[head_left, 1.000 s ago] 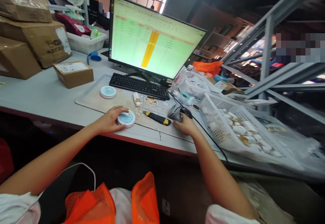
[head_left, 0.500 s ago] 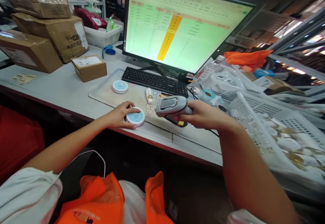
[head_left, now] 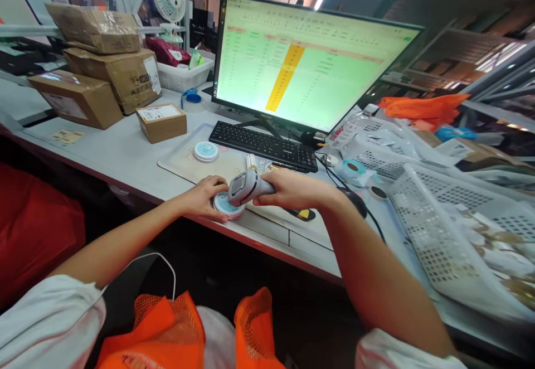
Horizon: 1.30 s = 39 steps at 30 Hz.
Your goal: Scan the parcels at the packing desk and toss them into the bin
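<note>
My left hand [head_left: 208,197] curls around the left side of a round white tub with a light blue lid label [head_left: 225,206] at the desk's front edge. In my right hand [head_left: 286,189] is a grey barcode scanner [head_left: 246,186], its head over the tub's lid and covering part of it. I cannot tell whether the scanner touches the lid. A second round tub [head_left: 206,151] of the same look sits farther back on the desk mat [head_left: 184,160]. Behind it lie a black keyboard [head_left: 263,146] and a lit monitor [head_left: 317,62] showing a spreadsheet.
Cardboard boxes [head_left: 111,76] are stacked at the left, with a smaller box [head_left: 162,124] beside them. On the right stands a white perforated basket [head_left: 434,241] holding several small items. A yellow-and-black tool [head_left: 305,214] and a tape roll [head_left: 353,167] lie on the desk.
My right hand has brought the scanner left and down, from beside the tub to over its lid. My left hand stays on the tub. The head view has shifted slightly.
</note>
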Each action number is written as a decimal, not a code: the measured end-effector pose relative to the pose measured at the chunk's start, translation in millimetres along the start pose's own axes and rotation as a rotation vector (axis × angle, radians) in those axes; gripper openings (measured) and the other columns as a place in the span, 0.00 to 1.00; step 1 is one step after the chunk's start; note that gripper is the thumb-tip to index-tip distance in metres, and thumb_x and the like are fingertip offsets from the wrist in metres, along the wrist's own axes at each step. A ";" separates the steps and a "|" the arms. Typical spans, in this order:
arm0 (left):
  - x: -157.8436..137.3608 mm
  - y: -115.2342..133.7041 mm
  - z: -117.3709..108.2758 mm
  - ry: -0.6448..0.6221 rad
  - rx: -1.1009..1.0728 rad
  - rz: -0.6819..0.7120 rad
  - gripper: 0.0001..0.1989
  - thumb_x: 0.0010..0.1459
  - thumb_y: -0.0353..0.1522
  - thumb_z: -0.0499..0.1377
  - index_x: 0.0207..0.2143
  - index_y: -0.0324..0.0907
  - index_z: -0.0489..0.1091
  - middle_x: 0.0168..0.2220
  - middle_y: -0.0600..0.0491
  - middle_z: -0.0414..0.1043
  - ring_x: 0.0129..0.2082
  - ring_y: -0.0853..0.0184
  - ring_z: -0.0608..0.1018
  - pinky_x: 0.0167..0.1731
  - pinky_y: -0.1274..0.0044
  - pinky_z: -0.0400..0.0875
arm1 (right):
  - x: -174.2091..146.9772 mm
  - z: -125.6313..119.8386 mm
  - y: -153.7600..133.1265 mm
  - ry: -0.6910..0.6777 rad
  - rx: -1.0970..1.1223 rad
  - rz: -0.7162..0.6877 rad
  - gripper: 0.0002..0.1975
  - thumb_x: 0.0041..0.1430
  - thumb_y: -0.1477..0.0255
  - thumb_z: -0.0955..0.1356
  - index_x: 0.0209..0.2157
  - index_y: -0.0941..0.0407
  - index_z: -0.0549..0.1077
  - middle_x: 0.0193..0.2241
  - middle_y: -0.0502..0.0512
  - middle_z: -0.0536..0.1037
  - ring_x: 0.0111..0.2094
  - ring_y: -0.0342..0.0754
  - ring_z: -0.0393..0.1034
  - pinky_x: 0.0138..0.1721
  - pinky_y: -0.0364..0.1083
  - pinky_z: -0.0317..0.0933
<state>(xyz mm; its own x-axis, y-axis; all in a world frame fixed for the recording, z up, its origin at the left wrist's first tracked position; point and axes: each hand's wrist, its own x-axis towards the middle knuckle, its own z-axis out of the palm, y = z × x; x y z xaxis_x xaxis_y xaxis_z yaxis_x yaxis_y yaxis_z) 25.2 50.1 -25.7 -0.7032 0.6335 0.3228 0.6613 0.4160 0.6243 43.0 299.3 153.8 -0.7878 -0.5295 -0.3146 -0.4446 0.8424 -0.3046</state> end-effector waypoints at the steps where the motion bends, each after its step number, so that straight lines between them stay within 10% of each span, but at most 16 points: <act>1: -0.5 0.9 0.3 0.008 -0.004 0.024 0.38 0.45 0.51 0.76 0.57 0.46 0.77 0.60 0.41 0.70 0.62 0.46 0.71 0.66 0.58 0.63 | -2.8 -0.8 5.5 0.026 0.024 0.012 0.13 0.52 0.61 0.77 0.37 0.54 0.82 0.28 0.52 0.80 0.32 0.50 0.73 0.32 0.43 0.64; 11: 38.1 -47.3 -62.5 0.526 0.210 -0.191 0.30 0.54 0.46 0.69 0.55 0.40 0.75 0.58 0.40 0.75 0.60 0.47 0.74 0.65 0.60 0.63 | -18.5 -12.4 86.0 0.294 0.176 0.440 0.16 0.60 0.59 0.70 0.45 0.54 0.79 0.28 0.53 0.76 0.24 0.45 0.67 0.20 0.42 0.55; 15: 67.5 -56.9 -70.0 0.468 0.379 -0.416 0.29 0.54 0.43 0.69 0.55 0.38 0.75 0.60 0.35 0.71 0.62 0.39 0.70 0.65 0.53 0.60 | -10.9 -4.5 108.3 0.366 0.163 0.394 0.13 0.59 0.63 0.70 0.41 0.56 0.80 0.32 0.55 0.80 0.28 0.46 0.70 0.24 0.42 0.58; 20: 127.2 -4.0 -34.2 0.354 0.477 -0.214 0.26 0.65 0.46 0.60 0.59 0.40 0.73 0.65 0.39 0.68 0.65 0.47 0.69 0.66 0.60 0.61 | -10.3 10.2 127.0 0.413 0.151 0.314 0.12 0.60 0.63 0.71 0.40 0.56 0.81 0.36 0.56 0.82 0.34 0.50 0.74 0.30 0.44 0.60; 25: 177.8 26.5 6.1 -0.056 0.529 -0.659 0.36 0.62 0.58 0.57 0.51 0.34 0.75 0.50 0.33 0.79 0.51 0.42 0.80 0.47 0.64 0.73 | -11.9 23.7 131.3 0.544 0.115 0.307 0.11 0.61 0.63 0.73 0.40 0.56 0.80 0.38 0.56 0.83 0.38 0.52 0.75 0.34 0.45 0.59; 29: 167.1 11.5 8.4 -0.137 0.465 -0.470 0.17 0.61 0.43 0.62 0.47 0.41 0.76 0.46 0.44 0.82 0.46 0.50 0.82 0.40 0.69 0.70 | -13.6 26.7 133.5 0.598 0.108 0.324 0.12 0.60 0.63 0.74 0.41 0.56 0.80 0.37 0.56 0.83 0.37 0.52 0.75 0.34 0.44 0.59; 39: 149.6 -8.0 -1.0 -0.059 0.349 -0.222 0.17 0.58 0.30 0.63 0.51 0.39 0.75 0.49 0.46 0.78 0.48 0.55 0.79 0.46 0.70 0.71 | -8.2 35.2 121.3 0.521 0.076 0.269 0.12 0.58 0.65 0.75 0.43 0.52 0.81 0.36 0.53 0.84 0.35 0.51 0.75 0.35 0.44 0.61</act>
<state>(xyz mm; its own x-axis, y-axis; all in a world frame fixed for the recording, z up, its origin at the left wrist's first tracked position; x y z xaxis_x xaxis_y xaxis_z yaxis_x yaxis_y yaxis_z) -85.5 140.9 18.3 -0.8293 0.5354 0.1600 0.5512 0.7365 0.3920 10.5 402.3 87.8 -0.9827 -0.1629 0.0877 -0.1833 0.9207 -0.3445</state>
